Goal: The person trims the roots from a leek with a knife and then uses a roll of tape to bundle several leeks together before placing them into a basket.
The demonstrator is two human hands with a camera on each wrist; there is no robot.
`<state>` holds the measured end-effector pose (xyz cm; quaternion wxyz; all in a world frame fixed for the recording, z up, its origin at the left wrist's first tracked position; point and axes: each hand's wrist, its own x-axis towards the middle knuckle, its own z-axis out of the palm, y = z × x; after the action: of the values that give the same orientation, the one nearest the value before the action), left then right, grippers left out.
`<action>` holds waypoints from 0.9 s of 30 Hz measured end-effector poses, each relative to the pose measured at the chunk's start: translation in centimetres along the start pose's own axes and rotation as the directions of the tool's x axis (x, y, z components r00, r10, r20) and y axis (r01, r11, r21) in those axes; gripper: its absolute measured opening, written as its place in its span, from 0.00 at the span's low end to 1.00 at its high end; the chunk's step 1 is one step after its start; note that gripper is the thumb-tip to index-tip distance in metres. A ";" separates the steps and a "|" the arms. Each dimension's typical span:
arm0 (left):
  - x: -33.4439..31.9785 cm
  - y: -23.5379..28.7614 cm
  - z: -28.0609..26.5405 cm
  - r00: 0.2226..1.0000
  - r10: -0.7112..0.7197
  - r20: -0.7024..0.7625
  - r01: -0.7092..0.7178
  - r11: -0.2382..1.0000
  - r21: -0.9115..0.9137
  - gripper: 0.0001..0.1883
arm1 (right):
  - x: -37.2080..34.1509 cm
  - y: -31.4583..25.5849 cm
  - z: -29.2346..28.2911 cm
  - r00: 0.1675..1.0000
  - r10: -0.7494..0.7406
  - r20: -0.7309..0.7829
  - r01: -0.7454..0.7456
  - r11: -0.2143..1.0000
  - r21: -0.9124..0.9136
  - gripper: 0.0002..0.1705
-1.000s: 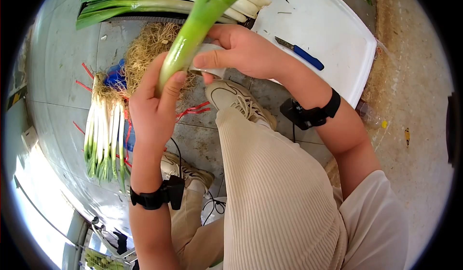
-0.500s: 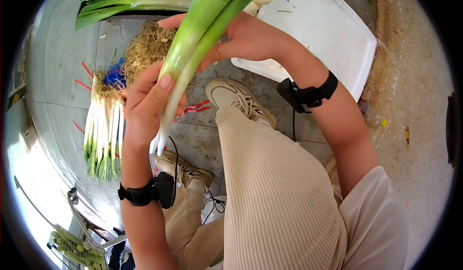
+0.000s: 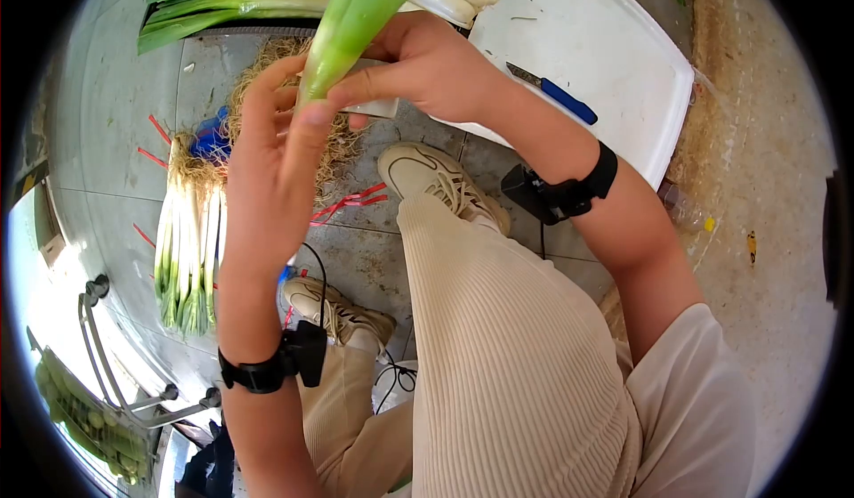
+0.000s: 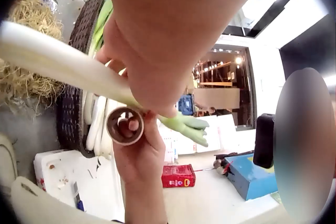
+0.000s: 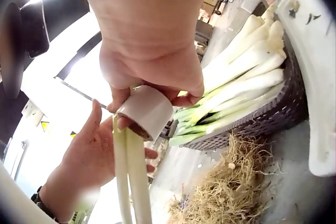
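Two leeks (image 3: 347, 35), white at the base and green above, slant between my hands. My left hand (image 3: 267, 151) holds them, its fingers behind the stalks and its thumb near my right thumb. In the right wrist view the left palm (image 5: 86, 158) faces up behind the white stalks (image 5: 134, 176). My right hand (image 3: 436, 66) grips a roll of tape (image 5: 149, 109) with fingertips inside its brown core. The tape roll (image 4: 124, 126) sits right against the stalks. In the head view, the white ends are hidden behind the left hand.
A dark woven basket (image 5: 252, 121) of leeks stands at the back, beside a white board (image 3: 614, 53) bearing a blue-handled knife (image 3: 569, 105). On the floor lie a heap of cut roots (image 5: 226, 187), a bundle of thin scallions (image 3: 187, 249) and red ties (image 3: 351, 202).
The leeks' white ends, visible half a second ago, are now behind my left hand. My right hand has moved left, bringing its thumb and the tape roll to the stalks; the knife shows again.
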<state>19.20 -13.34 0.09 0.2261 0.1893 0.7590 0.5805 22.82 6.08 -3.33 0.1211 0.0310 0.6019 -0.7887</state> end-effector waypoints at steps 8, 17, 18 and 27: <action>0.2 -1.5 -0.4 0.994 0.112 -0.012 -0.099 0.919 0.380 0.22 | 0.1 0.9 1.3 0.977 -0.108 -0.181 0.110 0.994 0.004 0.17; -0.3 -2.2 -2.4 0.994 0.084 0.076 -0.101 0.961 0.259 0.20 | -1.7 -0.9 -0.1 0.992 -0.060 0.108 0.061 0.998 -0.004 0.22; -0.4 -2.4 -2.4 0.997 0.047 0.067 -0.060 0.978 0.197 0.20 | -1.6 -0.5 -0.6 0.986 -0.099 0.135 0.110 0.991 -0.076 0.22; -0.3 -1.7 -2.0 0.964 -0.183 0.193 0.236 0.924 -0.301 0.19 | -0.3 0.5 -1.1 0.994 -0.093 0.058 0.107 0.942 -0.318 0.20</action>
<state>18.29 -15.54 -1.09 0.3755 0.1140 0.6493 0.6515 23.08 7.05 -4.09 0.0969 -0.0364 0.7200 -0.6862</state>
